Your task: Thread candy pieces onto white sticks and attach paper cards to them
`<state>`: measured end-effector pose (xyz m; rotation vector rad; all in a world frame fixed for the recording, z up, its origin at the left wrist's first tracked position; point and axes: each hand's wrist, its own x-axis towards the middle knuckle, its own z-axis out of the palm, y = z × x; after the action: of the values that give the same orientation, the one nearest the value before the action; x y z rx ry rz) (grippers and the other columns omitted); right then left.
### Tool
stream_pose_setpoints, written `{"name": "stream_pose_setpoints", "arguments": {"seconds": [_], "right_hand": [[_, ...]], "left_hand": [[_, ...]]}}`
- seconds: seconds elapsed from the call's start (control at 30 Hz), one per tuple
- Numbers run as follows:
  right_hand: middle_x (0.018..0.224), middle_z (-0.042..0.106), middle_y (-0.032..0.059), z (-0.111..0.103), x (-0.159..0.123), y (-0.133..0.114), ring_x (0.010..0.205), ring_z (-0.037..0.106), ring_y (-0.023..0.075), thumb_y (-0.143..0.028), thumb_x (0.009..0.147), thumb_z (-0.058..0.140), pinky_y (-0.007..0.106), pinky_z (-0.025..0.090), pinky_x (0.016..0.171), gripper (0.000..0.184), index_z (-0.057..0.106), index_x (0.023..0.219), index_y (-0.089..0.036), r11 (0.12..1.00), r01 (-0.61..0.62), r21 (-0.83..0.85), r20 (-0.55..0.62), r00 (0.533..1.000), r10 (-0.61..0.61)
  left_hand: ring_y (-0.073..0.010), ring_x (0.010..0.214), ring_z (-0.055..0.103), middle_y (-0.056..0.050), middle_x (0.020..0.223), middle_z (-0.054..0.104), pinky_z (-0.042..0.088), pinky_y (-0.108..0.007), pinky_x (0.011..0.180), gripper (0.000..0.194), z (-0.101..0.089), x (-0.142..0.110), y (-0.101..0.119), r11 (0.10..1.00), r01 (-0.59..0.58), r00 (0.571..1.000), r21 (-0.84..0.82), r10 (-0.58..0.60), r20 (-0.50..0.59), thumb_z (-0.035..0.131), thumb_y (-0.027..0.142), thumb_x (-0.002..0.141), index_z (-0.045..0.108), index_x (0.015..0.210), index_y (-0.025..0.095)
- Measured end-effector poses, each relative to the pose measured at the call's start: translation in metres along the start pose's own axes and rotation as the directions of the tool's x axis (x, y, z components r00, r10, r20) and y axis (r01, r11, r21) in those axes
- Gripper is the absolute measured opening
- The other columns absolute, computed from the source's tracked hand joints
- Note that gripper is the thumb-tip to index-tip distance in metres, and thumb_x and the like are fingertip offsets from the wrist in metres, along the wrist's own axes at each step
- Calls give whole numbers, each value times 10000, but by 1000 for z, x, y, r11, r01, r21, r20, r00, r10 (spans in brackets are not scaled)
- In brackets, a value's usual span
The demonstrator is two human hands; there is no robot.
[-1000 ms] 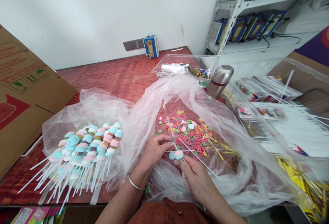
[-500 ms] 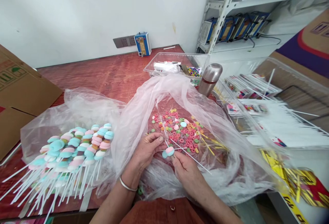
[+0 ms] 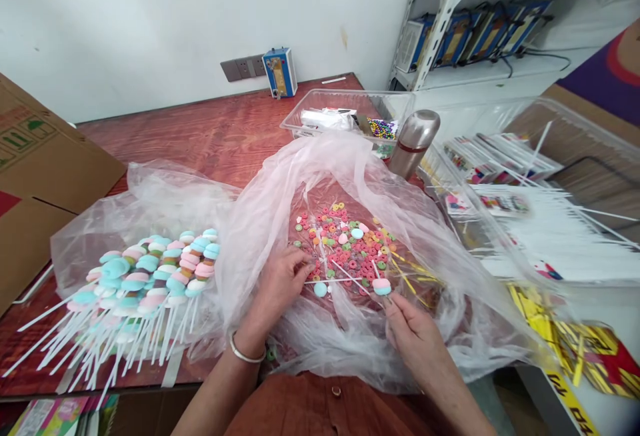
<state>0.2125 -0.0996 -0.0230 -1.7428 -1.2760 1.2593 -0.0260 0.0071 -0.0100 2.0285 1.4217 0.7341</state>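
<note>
Watching from afar, I'm seeing the right hand point(image 3: 413, 329) holding a stick point(image 3: 376, 270) right of centre in the lower half of the frame, a pink-and-blue marshmallow point(image 3: 381, 287) sitting near its upper end. Thumb and fingers are pressing together just below the marshmallow, leaving no gap that I'm making out.

Since only a short tip is showing above it, I'm judging that a downward tilt could send the marshmallow sliding off, and a slack pinch could let the stick twist. Loose sticks point(image 3: 347, 274) are crossing between the hands, beside a blue disc point(image 3: 320, 289); a careless sweep could be knocking either into the rings point(image 3: 353, 265). The bag point(image 3: 300, 349) is bunching near both wrists, so a dragging forearm could tug it and scatter the rings.

As for pose, both forearms are angling up from the bottom edge and leaning inward. The left hand point(image 3: 280, 283) is showing its back, with wrist bending and fingers curling at the rings' left edge, left of centre. Its thumb and forefinger are standing close together, but I'm not managing to tell whether they're pinching anything. The right hand is pointing up and left.
</note>
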Motion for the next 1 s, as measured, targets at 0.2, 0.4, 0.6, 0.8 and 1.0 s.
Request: {"name": "stream_pose_setpoints", "arguments": {"seconds": [0.2,0.4,0.6,0.8,1.0], "right_hand": [[506,370,-66,0,-1,10,467,370,140,-505,907,329,260,283,471,333,479,805,-226,999,-31,-26,21,999,31],[554,417,-42,1,-1,3,535,417,149,-495,895,357,261,315,524,337,479,735,-225,992,42,-119,38,999,-38],[588,455,-26,2,1,0,565,442,155,-492,883,334,265,332,548,347,449,687,-230,983,78,-163,28,997,-74],[594,443,-30,1,1,3,567,436,154,-480,879,345,261,328,542,316,424,696,-235,991,68,-112,23,998,-66],[570,399,-45,1,2,2,545,407,145,-466,879,374,253,307,517,310,433,681,-235,994,75,-79,22,997,-73]], "left_hand": [[-196,863,605,-34,838,677,437,-313,807,143,1,-34,22,983,-107,955,152,59,291,598,155,884,712,808,197],[-176,838,620,-20,844,683,455,-288,794,135,7,-41,35,997,-21,983,80,6,184,573,162,911,697,874,200],[-224,942,603,-82,954,678,468,-355,861,224,32,1,24,972,-115,993,207,112,28,508,99,906,700,981,188],[-166,707,606,-9,739,660,470,-287,696,88,30,7,11,977,170,984,-132,-177,-38,578,178,856,657,817,183],[-188,871,629,-31,886,703,478,-337,831,152,25,7,12,995,89,995,-49,-91,-46,597,123,818,708,890,197]]}}
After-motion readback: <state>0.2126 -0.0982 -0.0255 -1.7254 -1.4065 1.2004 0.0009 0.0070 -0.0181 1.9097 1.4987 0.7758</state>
